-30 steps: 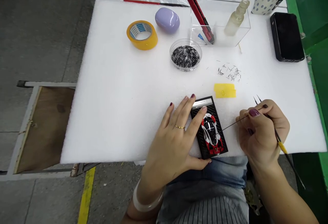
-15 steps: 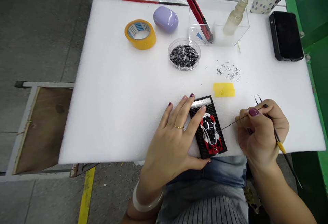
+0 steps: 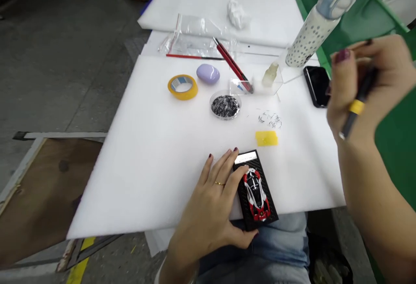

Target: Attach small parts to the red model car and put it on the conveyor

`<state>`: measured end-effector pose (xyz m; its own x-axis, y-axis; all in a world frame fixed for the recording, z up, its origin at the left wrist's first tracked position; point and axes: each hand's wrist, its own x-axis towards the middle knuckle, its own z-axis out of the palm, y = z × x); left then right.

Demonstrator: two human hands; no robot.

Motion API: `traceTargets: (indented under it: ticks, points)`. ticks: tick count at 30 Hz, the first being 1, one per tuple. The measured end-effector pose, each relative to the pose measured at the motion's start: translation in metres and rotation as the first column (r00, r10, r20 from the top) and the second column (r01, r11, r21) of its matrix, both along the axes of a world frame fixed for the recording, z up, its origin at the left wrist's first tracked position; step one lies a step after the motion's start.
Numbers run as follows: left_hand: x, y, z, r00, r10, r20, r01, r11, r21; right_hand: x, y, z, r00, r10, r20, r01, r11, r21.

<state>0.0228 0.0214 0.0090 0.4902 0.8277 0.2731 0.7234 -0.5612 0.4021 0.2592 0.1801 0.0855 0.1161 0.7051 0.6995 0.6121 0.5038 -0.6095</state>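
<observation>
A red, white and black model car (image 3: 256, 195) is on a black display base (image 3: 272, 209) at the table's front edge. My left hand (image 3: 211, 204) holds the base from its left side, with fingertips at the top edge and the thumb at the lower edge. My right hand (image 3: 370, 80) is raised at the right, away from the car and blurred. Its closed fingers hold black tweezers with a yellow band (image 3: 356, 107); their prongs are hidden. A yellow tape piece (image 3: 266, 138) lies beyond the base, and several fine black slivers (image 3: 270, 120) are scattered behind it.
A round clear dish (image 3: 225, 106) holds many black slivers. Around it are a yellow tape roll (image 3: 192, 91), a purple egg-shaped object (image 3: 208, 73), a red cutter (image 3: 232, 63) and a clear box with a small bottle (image 3: 270, 75). A dotted water bottle (image 3: 310, 37) and black phone-like device (image 3: 316, 86) are at right.
My right hand has lifted up and right, away from the car; the thin needle-like tool is no longer distinct. My left hand stays on the base. The head view has tilted up.
</observation>
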Motion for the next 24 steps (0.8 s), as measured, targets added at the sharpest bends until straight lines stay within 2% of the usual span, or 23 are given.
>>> traceTargets:
  ticks: [2,5,8,10,13,15,17,19,21,24]
  points:
    - [0.001,0.0,0.002,0.999,-0.016,0.027,0.017,0.999,-0.027,-0.006,0.027,0.006,0.996,0.035,0.077,-0.041,0.996,0.079]
    - [0.002,0.001,0.008,0.998,-0.02,0.054,0.024,0.998,-0.064,-0.014,0.053,-0.001,0.994,0.048,0.096,-0.058,0.994,0.096]
    - [0.001,0.0,0.013,0.996,-0.009,0.085,0.018,0.994,-0.107,-0.016,0.065,-0.011,0.988,0.064,0.141,-0.062,0.998,-0.022]
    - [0.001,0.0,0.015,0.992,0.007,0.124,0.009,0.992,-0.124,-0.013,0.064,-0.012,0.99,0.085,0.109,-0.079,0.995,-0.063]
    - [0.004,-0.001,0.013,0.974,0.026,0.223,0.003,0.992,-0.128,-0.008,0.047,-0.009,0.978,0.172,-0.117,-0.176,0.984,-0.024]
    - [0.01,-0.002,0.012,0.961,0.035,0.276,0.004,0.99,-0.141,-0.004,0.032,-0.009,0.922,0.272,-0.276,-0.287,0.958,-0.014]
    - [0.019,-0.003,0.011,0.949,0.063,0.309,-0.012,0.986,-0.164,-0.001,0.018,-0.013,0.872,0.333,-0.358,-0.351,0.936,0.015]
    - [0.028,-0.005,0.013,0.938,0.098,0.333,-0.032,0.98,-0.196,0.002,0.009,-0.019,0.865,0.377,-0.33,-0.38,0.923,0.06]
    - [0.035,-0.007,0.015,0.922,0.131,0.366,-0.046,0.972,-0.232,0.006,0.006,-0.024,0.879,0.428,-0.211,-0.43,0.902,0.038]
    - [0.04,-0.008,0.017,0.893,0.146,0.426,-0.032,0.964,-0.264,0.012,0.009,-0.03,0.883,0.453,-0.124,-0.468,0.867,-0.171]
